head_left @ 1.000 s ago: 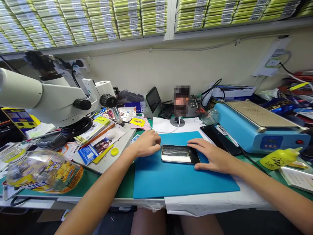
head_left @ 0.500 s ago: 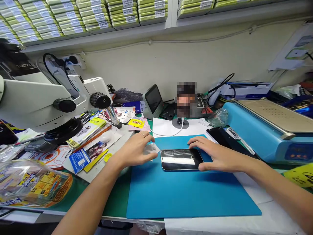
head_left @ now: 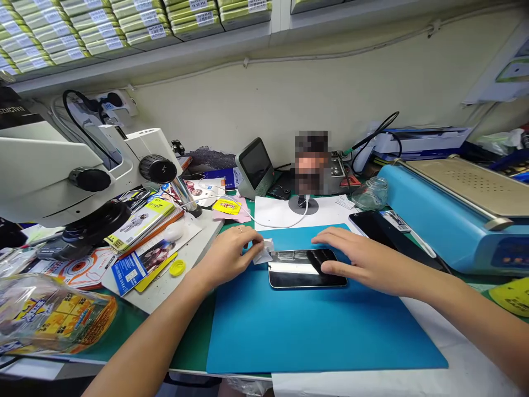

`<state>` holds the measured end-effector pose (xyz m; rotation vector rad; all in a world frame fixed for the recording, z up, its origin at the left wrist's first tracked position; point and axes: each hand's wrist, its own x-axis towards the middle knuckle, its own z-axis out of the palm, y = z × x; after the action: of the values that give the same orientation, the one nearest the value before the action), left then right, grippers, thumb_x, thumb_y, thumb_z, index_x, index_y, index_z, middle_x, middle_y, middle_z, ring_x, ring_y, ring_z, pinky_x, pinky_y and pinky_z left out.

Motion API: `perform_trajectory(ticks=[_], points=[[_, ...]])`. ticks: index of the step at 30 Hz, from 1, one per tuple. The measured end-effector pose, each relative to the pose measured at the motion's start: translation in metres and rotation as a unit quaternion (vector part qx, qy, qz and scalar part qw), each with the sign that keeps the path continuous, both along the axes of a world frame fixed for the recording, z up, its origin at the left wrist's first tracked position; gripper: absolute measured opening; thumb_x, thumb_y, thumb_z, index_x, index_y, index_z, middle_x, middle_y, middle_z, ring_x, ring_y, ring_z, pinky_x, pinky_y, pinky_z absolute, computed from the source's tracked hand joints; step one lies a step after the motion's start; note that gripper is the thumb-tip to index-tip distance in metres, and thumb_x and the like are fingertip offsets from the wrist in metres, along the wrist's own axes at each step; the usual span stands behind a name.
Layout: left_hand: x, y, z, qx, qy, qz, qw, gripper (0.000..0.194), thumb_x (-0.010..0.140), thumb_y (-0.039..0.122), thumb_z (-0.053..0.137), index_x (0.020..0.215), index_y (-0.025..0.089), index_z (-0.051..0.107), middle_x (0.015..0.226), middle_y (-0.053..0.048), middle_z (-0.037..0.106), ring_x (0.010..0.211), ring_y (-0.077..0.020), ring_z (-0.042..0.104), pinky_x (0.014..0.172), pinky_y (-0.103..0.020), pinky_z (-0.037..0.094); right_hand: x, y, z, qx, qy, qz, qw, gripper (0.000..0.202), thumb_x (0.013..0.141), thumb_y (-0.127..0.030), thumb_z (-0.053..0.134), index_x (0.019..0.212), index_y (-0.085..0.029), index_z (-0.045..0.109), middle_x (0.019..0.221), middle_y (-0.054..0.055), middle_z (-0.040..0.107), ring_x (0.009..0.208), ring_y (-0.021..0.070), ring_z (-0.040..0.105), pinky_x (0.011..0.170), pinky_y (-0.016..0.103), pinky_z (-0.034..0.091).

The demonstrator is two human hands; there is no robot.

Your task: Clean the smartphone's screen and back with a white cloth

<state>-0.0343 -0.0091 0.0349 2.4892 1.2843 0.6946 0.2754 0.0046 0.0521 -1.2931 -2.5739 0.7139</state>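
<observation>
Bare and slightly apart, the two hands frame a glossy phone. The left hand (head_left: 236, 251) pinches a crumpled white wipe (head_left: 263, 252) between thumb and fingers, just beside the phone's left end. The right hand (head_left: 351, 253) is open, its curved fingers over the phone's right end; whether they touch the glass is hard to tell. The phone (head_left: 308, 269), a dark, flat slab with rounded corners and a pale rim, lies on a smooth blue mat (head_left: 322, 331). Behind it, a white cable (head_left: 285, 226) curves over paper, near a clear, rounded glass jar (head_left: 372, 193) on the cluttered table (head_left: 190, 336).
</observation>
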Motion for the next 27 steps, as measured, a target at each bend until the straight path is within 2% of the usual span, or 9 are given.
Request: perform_trajectory(ticks=[5,8,10,12,15,18,21,24,27], points=[[0.020,-0.011,-0.003,0.035,-0.136,-0.076,0.987,0.016,0.099,0.026,0.058,0.093,0.021,0.072,0.080,-0.001,0.071,0.075,-0.0174,0.061,0.072,-0.029,0.044,-0.032,-0.014,0.009,-0.051,0.068,0.025,0.996,0.061,0.087,-0.063,0.059,0.137,-0.028,0.058,0.132,0.010,0.065,0.117,0.0352,0.060,0.096,0.048,0.049],[0.035,-0.014,0.000,-0.017,-0.229,-0.096,0.969,0.014,0.097,0.025,0.061,0.092,0.019,0.074,0.082,-0.002,0.073,0.073,-0.0164,0.062,0.070,-0.028,0.045,-0.045,-0.012,0.001,-0.073,0.151,0.050,0.985,0.058,0.085,-0.056,0.067,0.136,-0.028,0.058,0.133,0.009,0.064,0.120,0.0320,0.058,0.099,0.044,0.046],[0.045,-0.014,0.005,-0.060,-0.271,-0.098,0.956,0.014,0.096,0.024,0.062,0.092,0.019,0.075,0.084,-0.002,0.073,0.074,-0.0163,0.063,0.069,-0.027,0.045,-0.046,-0.008,-0.007,-0.103,0.220,0.054,0.969,0.043,0.086,-0.050,0.067,0.121,-0.025,0.065,0.121,0.007,0.069,0.109,0.0278,0.062,0.092,0.039,0.049],[0.053,-0.012,0.008,-0.076,-0.291,-0.103,0.948,0.014,0.095,0.025,0.063,0.093,0.019,0.076,0.084,-0.003,0.073,0.074,-0.0167,0.063,0.070,-0.027,0.045,-0.043,-0.005,-0.014,-0.137,0.282,0.033,0.949,0.030,0.087,-0.048,0.067,0.102,-0.022,0.068,0.097,0.004,0.070,0.090,0.0229,0.065,0.081,0.036,0.050],[0.060,-0.005,0.003,-0.069,-0.319,-0.098,0.940,0.014,0.094,0.025,0.063,0.092,0.019,0.076,0.083,-0.003,0.071,0.077,-0.0176,0.061,0.071,-0.028,0.045,-0.037,0.000,-0.020,-0.147,0.326,-0.003,0.934,0.027,0.084,-0.047,0.069,0.085,-0.020,0.066,0.082,0.001,0.062,0.077,0.0191,0.060,0.074,0.033,0.048],[0.059,0.003,-0.009,-0.071,-0.331,-0.058,0.939,0.016,0.094,0.026,0.061,0.092,0.019,0.075,0.087,-0.003,0.071,0.080,-0.0181,0.061,0.070,-0.028,0.044,-0.034,0.002,-0.021,-0.128,0.338,-0.005,0.932,0.028,0.081,-0.047,0.072,0.079,-0.020,0.067,0.087,0.002,0.059,0.078,0.0183,0.057,0.072,0.032,0.046],[0.055,0.006,-0.018,-0.082,-0.325,-0.017,0.942,0.022,0.098,0.030,0.054,0.097,0.019,0.073,0.092,-0.003,0.071,0.081,-0.0184,0.060,0.071,-0.029,0.044,-0.035,0.004,-0.025,-0.153,0.350,-0.041,0.923,0.032,0.081,-0.049,0.072,0.075,-0.020,0.062,0.078,-0.001,0.056,0.071,0.0163,0.054,0.066,0.030,0.044],[0.053,0.003,-0.020,-0.072,-0.289,-0.024,0.954,0.026,0.098,0.039,0.052,0.100,0.019,0.069,0.090,-0.003,0.068,0.078,-0.0182,0.057,0.071,-0.029,0.043,-0.037,0.003,-0.032,-0.159,0.346,-0.086,0.920,0.035,0.082,-0.053,0.070,0.075,-0.020,0.059,0.070,-0.003,0.054,0.065,0.0151,0.051,0.059,0.028,0.040],[0.055,-0.003,-0.020,-0.006,-0.204,-0.040,0.978,0.035,0.089,0.053,0.064,0.087,0.019,0.064,0.079,-0.002,0.062,0.074,-0.0189,0.053,0.069,-0.031,0.038,-0.039,0.001,-0.036,-0.126,0.339,-0.116,0.925,0.038,0.082,-0.054,0.070,0.072,-0.020,0.056,0.065,-0.005,0.050,0.059,0.0124,0.045,0.052,0.026,0.034]])
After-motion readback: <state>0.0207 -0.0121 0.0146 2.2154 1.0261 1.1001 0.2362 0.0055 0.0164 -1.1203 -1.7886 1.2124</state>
